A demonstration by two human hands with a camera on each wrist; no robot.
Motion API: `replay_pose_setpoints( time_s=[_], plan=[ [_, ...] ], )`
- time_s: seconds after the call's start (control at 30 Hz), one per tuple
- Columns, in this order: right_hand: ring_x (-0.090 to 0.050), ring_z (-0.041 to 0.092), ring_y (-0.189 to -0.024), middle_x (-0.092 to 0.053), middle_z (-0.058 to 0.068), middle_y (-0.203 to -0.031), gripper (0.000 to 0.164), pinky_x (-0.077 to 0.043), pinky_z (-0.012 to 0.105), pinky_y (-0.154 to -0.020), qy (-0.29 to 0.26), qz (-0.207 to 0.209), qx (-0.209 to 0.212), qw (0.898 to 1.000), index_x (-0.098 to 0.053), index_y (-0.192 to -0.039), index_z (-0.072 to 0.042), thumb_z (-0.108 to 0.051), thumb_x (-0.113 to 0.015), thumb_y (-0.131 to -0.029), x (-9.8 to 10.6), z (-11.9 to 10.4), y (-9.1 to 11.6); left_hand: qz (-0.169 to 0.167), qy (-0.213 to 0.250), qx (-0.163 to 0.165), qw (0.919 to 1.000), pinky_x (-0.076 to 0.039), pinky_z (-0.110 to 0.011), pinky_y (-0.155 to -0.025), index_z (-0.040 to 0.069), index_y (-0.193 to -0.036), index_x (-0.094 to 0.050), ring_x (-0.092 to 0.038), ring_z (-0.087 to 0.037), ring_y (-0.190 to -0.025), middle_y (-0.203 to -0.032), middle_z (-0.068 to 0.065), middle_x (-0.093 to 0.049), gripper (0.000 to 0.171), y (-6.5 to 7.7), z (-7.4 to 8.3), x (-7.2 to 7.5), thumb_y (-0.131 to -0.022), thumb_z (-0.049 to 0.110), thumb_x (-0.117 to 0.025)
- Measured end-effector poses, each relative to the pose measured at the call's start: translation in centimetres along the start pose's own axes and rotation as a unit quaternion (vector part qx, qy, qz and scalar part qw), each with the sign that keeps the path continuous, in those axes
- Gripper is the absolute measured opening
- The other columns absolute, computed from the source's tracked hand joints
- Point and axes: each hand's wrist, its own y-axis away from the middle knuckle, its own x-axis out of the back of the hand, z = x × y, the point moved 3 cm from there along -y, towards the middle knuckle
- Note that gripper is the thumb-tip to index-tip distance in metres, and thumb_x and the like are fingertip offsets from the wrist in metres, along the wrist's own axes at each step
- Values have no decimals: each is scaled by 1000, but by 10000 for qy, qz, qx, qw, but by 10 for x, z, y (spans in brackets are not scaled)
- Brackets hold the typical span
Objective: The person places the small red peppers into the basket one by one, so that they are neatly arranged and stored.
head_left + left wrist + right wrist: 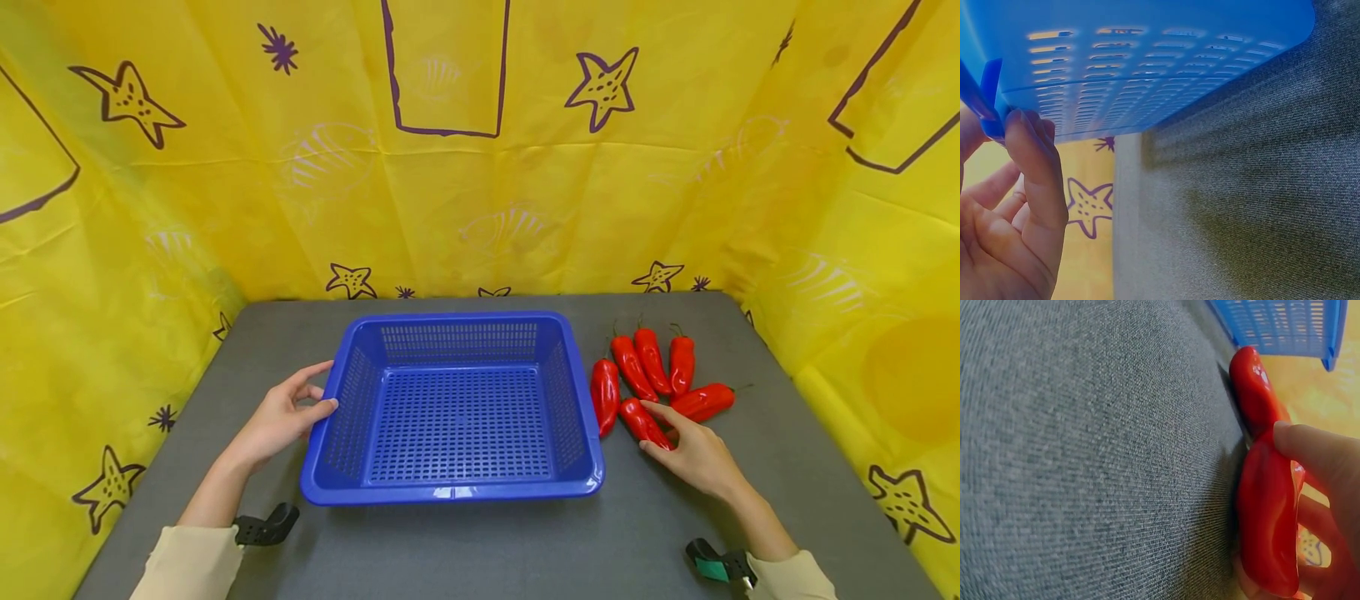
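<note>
A blue plastic basket (461,425) with slotted walls stands in the middle of the table, nothing inside it. At its left side my left hand (288,412) pinches the rim (991,100) between thumb and fingers. Right of the basket lie several glossy red peppers, some with green stems showing. My right hand (693,450) holds the nearest red pepper (642,423), thumb on the near side and fingers round the far side. In the right wrist view this pepper (1266,515) lies close over the cloth, with another pepper (1252,387) beyond its end.
The other peppers lie in a loose cluster behind the right hand, one pepper (605,396) right beside the basket wall and one pepper (705,402) to the right. Grey cloth covers the table (480,558). Yellow patterned sheets (465,183) enclose its back and sides.
</note>
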Motion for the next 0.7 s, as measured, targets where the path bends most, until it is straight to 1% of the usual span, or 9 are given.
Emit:
replay_pose_setpoints(
  time_s=[0.13,0.3,0.43,0.53,0.63,0.7],
  plan=[
    [-55,14,-66,-61,2,-78,58,-43,28,-53,-5,54,41,10000,-54,-126,-13,-22,-77,-73,1,-2,-1,28,-41,2,10000,-56,-38,-57,11,-144,-26,-64,-22,-67,-97,-21,-57,67,1,1,0,-89,19,-62],
    [-54,14,-66,-60,2,-78,57,-43,25,-51,25,152,105,9998,-54,-126,-12,-21,-76,-74,3,-4,-2,28,-60,85,9999,-56,-40,-59,12,-144,-27,-65,-23,-68,-97,-21,-56,66,-1,-1,0,-88,21,-62],
    [-54,15,-69,-62,3,-84,57,-45,24,-52,47,205,189,9996,-54,-126,-12,-22,-76,-74,5,-6,-3,31,-72,120,9999,-56,-41,-59,13,-144,-27,-65,-24,-68,-97,-20,-56,67,-1,-3,-1,-88,22,-63],
    [-54,15,-68,-63,3,-85,57,-45,24,-52,45,268,231,9994,-53,-126,-12,-23,-76,-75,8,-7,-5,12,-32,118,9999,-56,-41,-59,12,-144,-27,-65,-24,-68,-97,-21,-56,67,-2,-3,-1,-88,22,-63],
    [-51,12,-64,-61,2,-79,57,-43,24,-50,35,316,243,9992,-53,-127,-12,-24,-75,-75,11,-10,-7,-10,23,112,9999,-56,-41,-59,13,-144,-27,-65,-24,-67,-97,-20,-56,68,-2,-4,-1,-88,23,-63],
    [-48,8,-58,-57,-1,-71,57,-40,23,-47,42,370,274,9989,-53,-127,-13,-24,-75,-76,13,-11,-9,-22,38,102,9999,-56,-41,-59,13,-144,-27,-65,-24,-67,-97,-20,-56,68,-3,-5,-1,-88,23,-63]
  ],
)
